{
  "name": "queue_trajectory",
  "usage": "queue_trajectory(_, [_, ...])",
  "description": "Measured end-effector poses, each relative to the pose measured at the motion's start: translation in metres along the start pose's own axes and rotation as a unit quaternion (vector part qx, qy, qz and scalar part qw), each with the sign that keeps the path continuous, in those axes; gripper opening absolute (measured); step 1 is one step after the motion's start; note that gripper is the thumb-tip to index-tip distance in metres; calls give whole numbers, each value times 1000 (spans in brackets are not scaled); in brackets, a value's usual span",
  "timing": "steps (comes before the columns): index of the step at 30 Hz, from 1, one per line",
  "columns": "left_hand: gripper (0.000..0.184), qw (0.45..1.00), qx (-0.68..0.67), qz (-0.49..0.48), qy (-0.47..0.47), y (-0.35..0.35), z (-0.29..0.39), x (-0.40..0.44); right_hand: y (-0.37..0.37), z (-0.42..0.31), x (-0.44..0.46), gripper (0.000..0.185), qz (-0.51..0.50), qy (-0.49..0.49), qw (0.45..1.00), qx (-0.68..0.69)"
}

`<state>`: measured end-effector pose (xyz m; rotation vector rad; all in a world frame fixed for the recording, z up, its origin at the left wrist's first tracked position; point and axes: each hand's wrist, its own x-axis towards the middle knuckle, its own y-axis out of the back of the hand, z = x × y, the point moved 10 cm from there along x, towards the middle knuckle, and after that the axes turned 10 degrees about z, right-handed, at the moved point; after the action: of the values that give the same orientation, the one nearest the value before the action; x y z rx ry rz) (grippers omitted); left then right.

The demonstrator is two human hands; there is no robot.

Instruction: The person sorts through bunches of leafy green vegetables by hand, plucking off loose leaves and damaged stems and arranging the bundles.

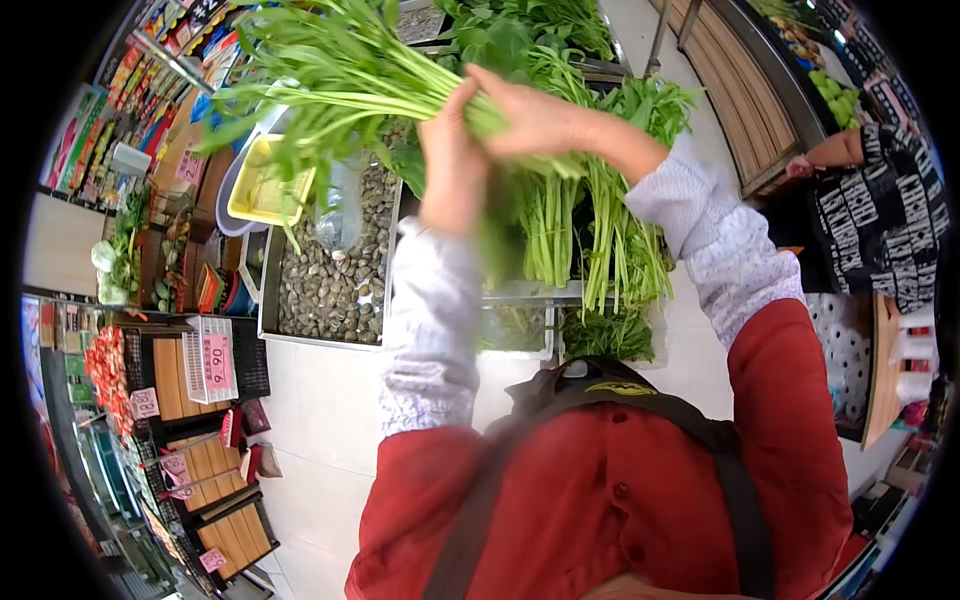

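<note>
Both my hands grip one bunch of long-stemmed leafy greens (pixel 350 85), raised above the vegetable display. My left hand (pixel 455 160) is closed around the stems from below. Close beside it, my right hand (pixel 530 118) is closed on the same bunch, nearer the cut ends. The leaves fan out to the left, and some hang over a yellow basket (pixel 270 185). Below my hands, more bunches of greens (pixel 550 230) lie with their stems towards me. Motion blurs the area just under my hands.
A metal tray of clams (pixel 325 300) with a clear plastic bottle (pixel 340 205) stands on the left. A white basket (pixel 208 360) with a price sign sits on the shelves further left. At the right stands another person (pixel 880 215) in a patterned black top.
</note>
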<state>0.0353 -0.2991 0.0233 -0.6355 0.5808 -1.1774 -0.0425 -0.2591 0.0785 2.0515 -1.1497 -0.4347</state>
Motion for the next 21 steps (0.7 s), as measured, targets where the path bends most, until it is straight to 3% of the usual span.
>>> queue_trajectory(1, [21,996,-27,59,64,3,-20,-6,0,17,10,93,4,14,999,-37])
queue_trajectory(2, [19,995,-19,48,85,18,-55,19,-6,42,21,93,8,27,997,-75])
queue_trajectory(4, [18,981,-53,71,171,44,-124,50,-28,98,33,93,-81,-50,991,-97])
queue_trajectory(5, [31,974,-71,78,200,41,-132,39,-33,112,35,93,-86,-46,990,-101])
queue_trajectory(6, [27,971,-79,83,210,46,-146,42,-39,125,35,94,-100,-45,990,-94])
queue_trajectory(14, [26,969,-63,127,203,40,-144,29,-32,127,31,96,-84,-22,996,-30])
queue_trajectory(17, [26,986,-36,84,141,35,-134,31,-27,134,34,93,-62,-16,995,-72])
queue_trajectory(21, [26,984,49,60,160,39,-127,21,-29,151,36,91,-45,-24,996,-75])
